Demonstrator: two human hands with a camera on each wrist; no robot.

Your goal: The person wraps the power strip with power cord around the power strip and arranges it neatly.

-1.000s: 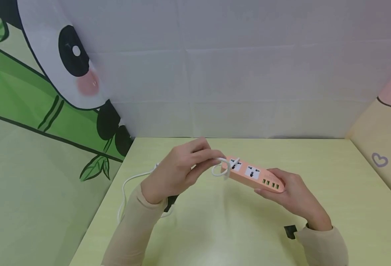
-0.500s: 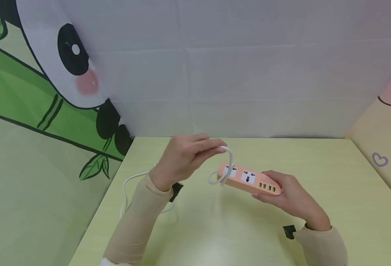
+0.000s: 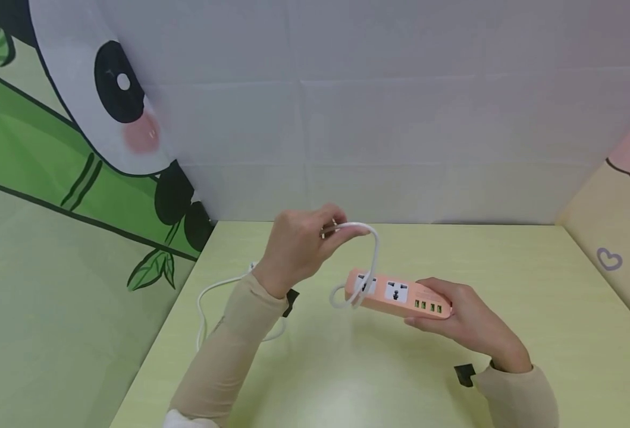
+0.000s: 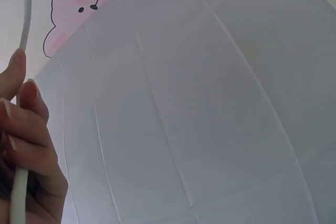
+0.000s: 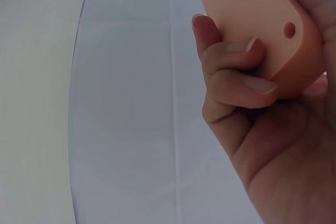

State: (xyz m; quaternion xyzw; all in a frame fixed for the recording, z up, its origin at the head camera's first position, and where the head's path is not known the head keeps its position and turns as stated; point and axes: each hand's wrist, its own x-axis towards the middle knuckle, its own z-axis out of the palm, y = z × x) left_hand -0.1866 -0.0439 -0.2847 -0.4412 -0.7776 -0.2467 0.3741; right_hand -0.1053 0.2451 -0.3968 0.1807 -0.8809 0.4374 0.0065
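Observation:
In the head view my right hand grips the right end of a salmon-pink power strip, which has white sockets and several USB ports. The right wrist view shows fingers curled under the strip's rounded end. My left hand pinches a white power cord above and left of the strip. From there the cord arches down across the strip's left socket and loops round its left end. In the left wrist view the cord runs through the curled fingers.
More of the cord lies curved on the pale yellow table at the left, partly hidden by my left forearm. A black patch sits by the right sleeve. A pale sheet hangs at the back, with printed panels at both sides.
My left hand has risen a little, drawing the cord up into a larger arch over the strip. The strip has shifted slightly left and down in my right hand.

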